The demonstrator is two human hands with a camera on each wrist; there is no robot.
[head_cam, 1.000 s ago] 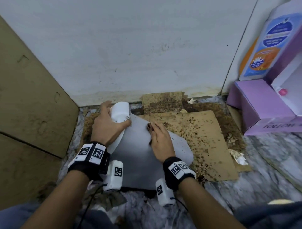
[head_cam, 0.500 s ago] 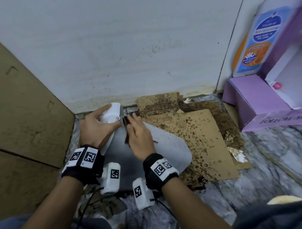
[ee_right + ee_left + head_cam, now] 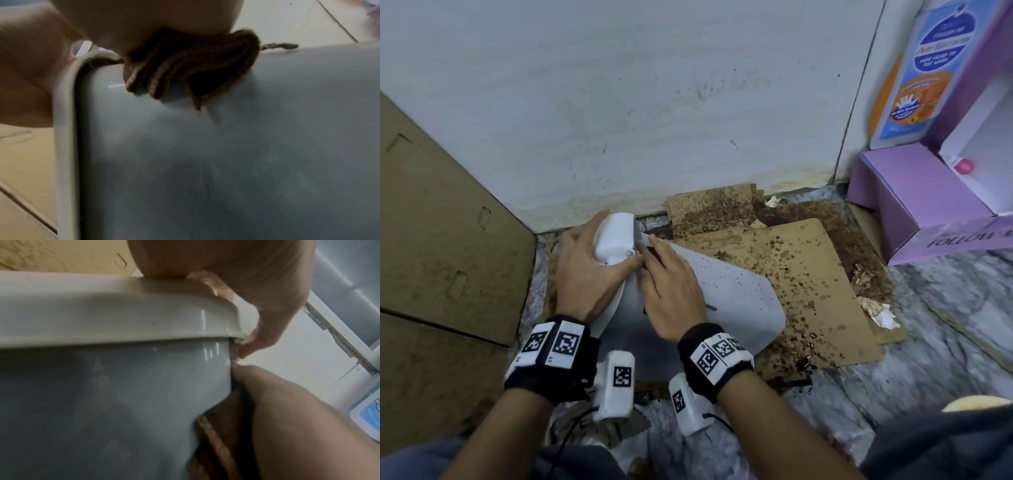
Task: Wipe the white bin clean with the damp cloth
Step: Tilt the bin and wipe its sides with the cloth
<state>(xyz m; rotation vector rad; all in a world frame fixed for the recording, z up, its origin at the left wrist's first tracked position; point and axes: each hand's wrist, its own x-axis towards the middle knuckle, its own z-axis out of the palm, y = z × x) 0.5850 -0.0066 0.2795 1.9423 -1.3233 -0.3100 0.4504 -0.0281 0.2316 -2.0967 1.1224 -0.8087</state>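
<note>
Item one: the white plastic bin (image 3: 726, 301), lying on its side on the floor against the base of the pale wall (image 3: 654, 102), its smooth side wall facing up and speckled with small brown spots toward the right. I see its rim end at the left, near the wall.

Item two: my left hand (image 3: 585, 274), fingers and thumb curled round the white rim end of the bin, holding it. The left wrist view shows the fingertips (image 3: 246, 352) hooked at the lip where rim meets body.

Item three: my right hand (image 3: 671, 294), laid palm-down on the bin's upper side, fingers straight and close together, tips next to the left thumb. It presses the brown folded cloth (image 3: 185, 65) against the bin just beside the rim; only a dark sliver of cloth shows from the head view.

Item four: a flat sheet of brown stained cardboard (image 3: 808, 274), under and to the right of the bin, spattered with dark drops.

Item five: a lilac cardboard box (image 3: 914, 198), at far right, well apart from the bin.

Item six: a large tan cardboard panel (image 3: 441, 222), upright at left.

Item seven: crumpled scraps of white paper (image 3: 876, 311) on the cardboard's right edge.
</note>
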